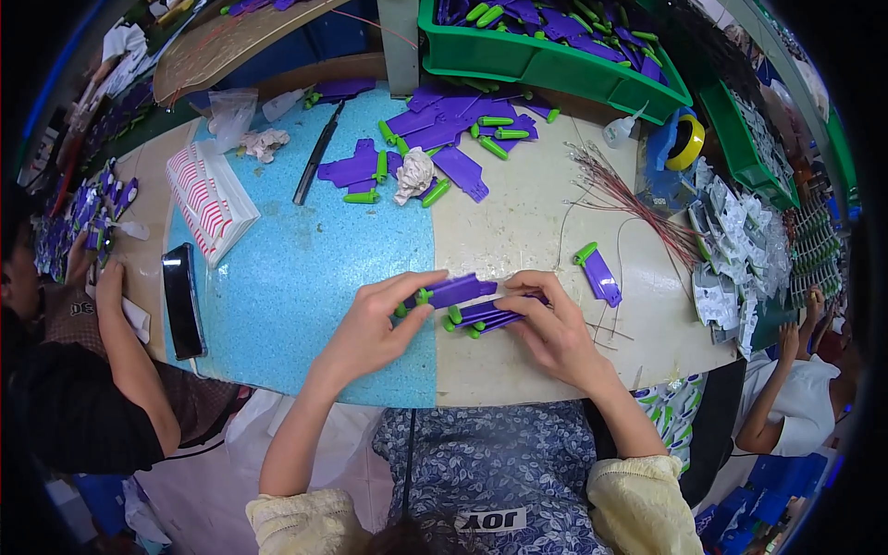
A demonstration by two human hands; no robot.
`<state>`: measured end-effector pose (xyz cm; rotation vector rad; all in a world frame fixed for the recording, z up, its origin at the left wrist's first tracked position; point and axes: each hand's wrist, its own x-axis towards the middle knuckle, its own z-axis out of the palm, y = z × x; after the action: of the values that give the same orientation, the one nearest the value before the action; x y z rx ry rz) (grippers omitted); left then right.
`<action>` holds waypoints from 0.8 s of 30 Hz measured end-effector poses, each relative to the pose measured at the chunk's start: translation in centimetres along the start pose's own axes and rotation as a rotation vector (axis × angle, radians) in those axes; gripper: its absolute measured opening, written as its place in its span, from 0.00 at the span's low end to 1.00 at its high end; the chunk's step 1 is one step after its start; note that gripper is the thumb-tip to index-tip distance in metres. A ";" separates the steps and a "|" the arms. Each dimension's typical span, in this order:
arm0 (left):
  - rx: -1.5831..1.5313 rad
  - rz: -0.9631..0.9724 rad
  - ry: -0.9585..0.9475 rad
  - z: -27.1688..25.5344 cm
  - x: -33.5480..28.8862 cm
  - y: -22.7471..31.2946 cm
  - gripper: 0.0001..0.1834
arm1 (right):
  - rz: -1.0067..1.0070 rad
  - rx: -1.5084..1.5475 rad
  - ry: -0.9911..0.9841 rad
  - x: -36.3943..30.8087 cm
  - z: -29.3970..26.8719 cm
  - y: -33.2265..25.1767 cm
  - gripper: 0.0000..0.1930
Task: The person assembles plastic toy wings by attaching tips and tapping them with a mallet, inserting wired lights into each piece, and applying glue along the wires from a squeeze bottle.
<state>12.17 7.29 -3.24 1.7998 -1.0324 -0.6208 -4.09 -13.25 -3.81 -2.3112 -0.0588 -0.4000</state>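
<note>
Over the seam where the blue mat meets the pale tabletop, my left hand pinches a flat purple plastic piece with a green end. Just to its right, my right hand grips a small stack of similar purple pieces, their green ends pointing left. The two hands are close together, and some fingertips are hidden behind the pieces. A single purple piece with a green end lies flat beyond my right hand. Farther back is a loose pile of these pieces, with a crumpled paper wad at its front.
A green bin of purple parts stands at the back. Red wires, yellow tape and silvery parts lie right. On the left are a phone, a striped packet and a black pen-like tool. People sit on both sides.
</note>
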 end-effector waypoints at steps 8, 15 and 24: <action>-0.106 -0.003 0.096 0.6 -0.8 -0.4 0.16 | -0.031 -0.009 -0.061 1.2 -0.7 -0.1 0.17; -0.679 -0.338 -0.054 -0.3 0.1 0.2 0.15 | -0.308 -0.321 0.023 1.1 -1.1 -0.1 0.18; -0.132 -0.044 0.277 -0.4 1.4 -0.3 0.18 | 0.055 0.152 -0.023 -0.7 -1.3 -0.8 0.17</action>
<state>13.33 6.38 -3.27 1.7377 -0.7494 -0.4397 -5.27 -13.50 -2.63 -2.1628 -0.0351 -0.3292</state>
